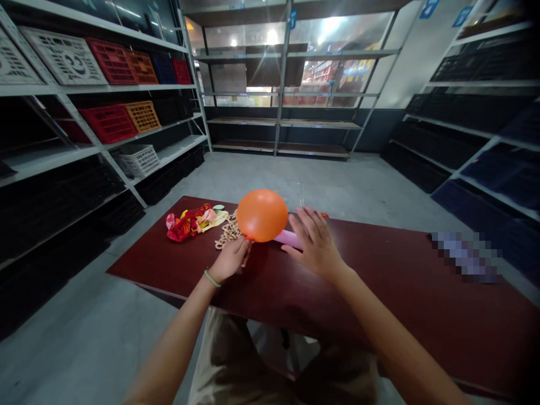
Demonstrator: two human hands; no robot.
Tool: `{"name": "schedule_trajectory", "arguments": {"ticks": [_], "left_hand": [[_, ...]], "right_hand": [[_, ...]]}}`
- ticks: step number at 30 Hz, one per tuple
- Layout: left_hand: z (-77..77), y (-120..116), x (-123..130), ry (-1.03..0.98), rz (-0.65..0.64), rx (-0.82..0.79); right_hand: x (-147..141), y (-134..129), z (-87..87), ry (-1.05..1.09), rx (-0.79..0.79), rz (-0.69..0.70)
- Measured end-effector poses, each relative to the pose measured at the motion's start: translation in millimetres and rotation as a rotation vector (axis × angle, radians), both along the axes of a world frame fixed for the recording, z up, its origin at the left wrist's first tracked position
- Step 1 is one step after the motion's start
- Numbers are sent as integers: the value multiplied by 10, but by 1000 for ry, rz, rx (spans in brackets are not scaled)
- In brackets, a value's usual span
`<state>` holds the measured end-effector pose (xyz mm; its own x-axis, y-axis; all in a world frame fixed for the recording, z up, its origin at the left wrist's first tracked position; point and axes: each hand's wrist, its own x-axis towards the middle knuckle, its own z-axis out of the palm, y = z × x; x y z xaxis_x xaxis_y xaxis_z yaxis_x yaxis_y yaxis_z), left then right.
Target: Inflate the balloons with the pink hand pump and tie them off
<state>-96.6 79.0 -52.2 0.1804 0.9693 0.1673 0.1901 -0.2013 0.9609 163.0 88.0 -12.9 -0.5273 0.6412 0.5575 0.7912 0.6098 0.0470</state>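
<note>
An inflated orange balloon [262,214] is held by its neck in the pinched fingers of my left hand [231,259], above the table. My right hand [314,242] is raised to the right of the balloon with its fingers spread, apart from it. Between the balloon and that hand shows a pink-purple tube-like thing [288,239], partly hidden by both. Left of the balloon lies a heap of tan cord or loops [228,232], and beyond it a pile of red, yellow and pale deflated balloons or wrappers [189,223].
The dark red table [379,270] stretches in front of me. A blurred purple item [464,257] lies near its right end. Shelving with red crates [110,122] and a white basket [137,160] stands at left. More racks [280,121] stand behind and at right.
</note>
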Motion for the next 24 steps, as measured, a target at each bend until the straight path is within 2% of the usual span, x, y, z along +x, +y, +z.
{"name": "schedule_trajectory", "arguments": {"ticks": [2,4,7,11,17,24], "left_hand": [[166,-34,82,63,-94,25],[311,-72,189,74,-181,18],[468,-151,339,89,-274,8],[585,-267,432,179,-370,-18],[682,-358,440,466,-447,-69],[580,-375,437,412,-383,-118]], "right_hand": [[-48,-108,266,-114,-70,112],[-97,-183,459,-201,-137,203],[-128,-244,581,-239,-190,273],[-96,-302,555,-283,-196,235],[-3,-374,481,-321,-295,207],[4,-420,356,-277,-342,163]]}}
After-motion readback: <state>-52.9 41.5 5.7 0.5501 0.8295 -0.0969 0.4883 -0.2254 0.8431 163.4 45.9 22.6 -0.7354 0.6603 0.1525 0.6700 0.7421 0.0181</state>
